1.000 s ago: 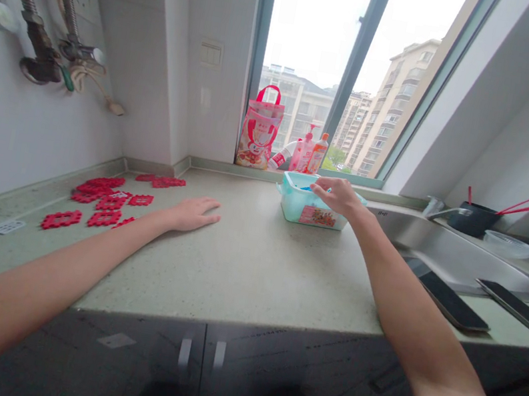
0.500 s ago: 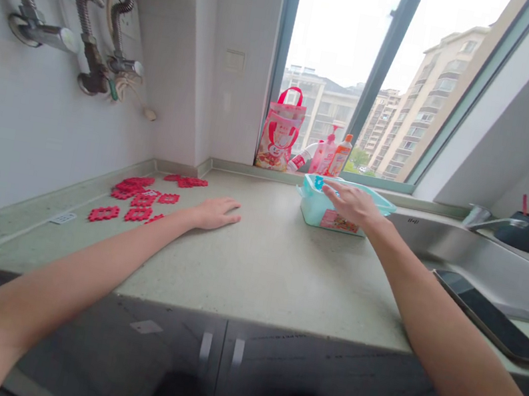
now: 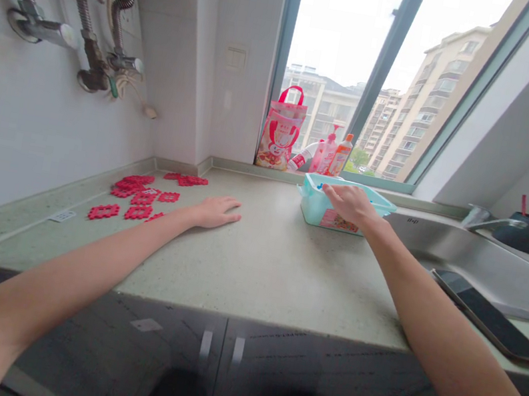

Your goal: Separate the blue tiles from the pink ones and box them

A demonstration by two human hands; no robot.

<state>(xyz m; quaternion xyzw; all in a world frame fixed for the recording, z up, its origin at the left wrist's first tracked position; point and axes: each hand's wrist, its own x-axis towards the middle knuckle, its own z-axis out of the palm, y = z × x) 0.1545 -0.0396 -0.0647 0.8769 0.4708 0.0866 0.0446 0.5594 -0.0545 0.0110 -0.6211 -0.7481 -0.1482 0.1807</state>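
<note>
My right hand (image 3: 351,202) reaches over the front rim of a pale teal plastic box (image 3: 316,208) standing on the countertop (image 3: 258,264); its fingers dip into the box, where something blue shows, and whether they hold anything is hidden. My left hand (image 3: 216,211) lies flat, palm down, on the countertop with fingers slightly apart, holding nothing. Several red openwork puzzle pieces (image 3: 139,196) are scattered to its left, near the wall.
A pink gift bag (image 3: 282,130) and bottles (image 3: 327,156) stand on the window sill behind the box. To the right lie a steel sink (image 3: 458,254), a tap (image 3: 486,220) and dark flat boards (image 3: 488,315). Hoses and valves (image 3: 90,54) hang on the left wall.
The view has shifted left and steadied. My right hand has dropped from above the box's front edge into the box. My left hand stays flat on the countertop.
</note>
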